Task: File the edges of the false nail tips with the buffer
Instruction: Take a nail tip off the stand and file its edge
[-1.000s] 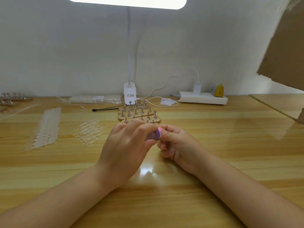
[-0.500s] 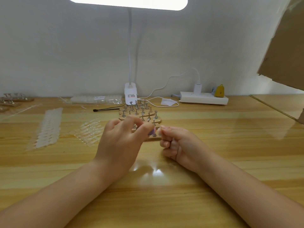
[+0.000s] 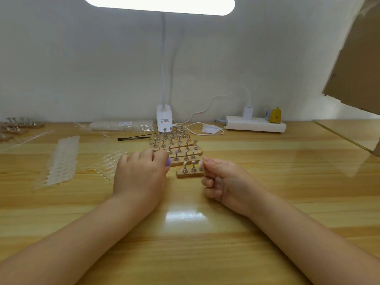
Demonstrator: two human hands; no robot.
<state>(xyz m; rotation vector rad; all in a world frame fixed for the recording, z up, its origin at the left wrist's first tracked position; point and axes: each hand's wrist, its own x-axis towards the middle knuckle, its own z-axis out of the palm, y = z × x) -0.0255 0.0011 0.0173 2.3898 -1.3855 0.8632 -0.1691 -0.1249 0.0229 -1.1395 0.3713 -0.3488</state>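
The false nail tip (image 3: 201, 162) is sitting pinched at the fingertips of the right hand (image 3: 223, 179), and the purple buffer (image 3: 168, 161) is peeking out from the curled fingers of the left hand (image 3: 139, 173), which is gripping it. The two are lying level, well apart, with open bench (image 3: 185, 233) between them. Just beyond that gap the nearest wooden nail stand (image 3: 189, 173) is crowding the closing path; nearer the body there is free room.

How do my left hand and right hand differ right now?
The left hand lies back-up, with a purple buffer showing at its fingertips; the right hand is turned on its side, pinching a clear nail tip. The left hand partly hides the stands; the right hand sits beside the front wooden stand. Both hover low over the table.
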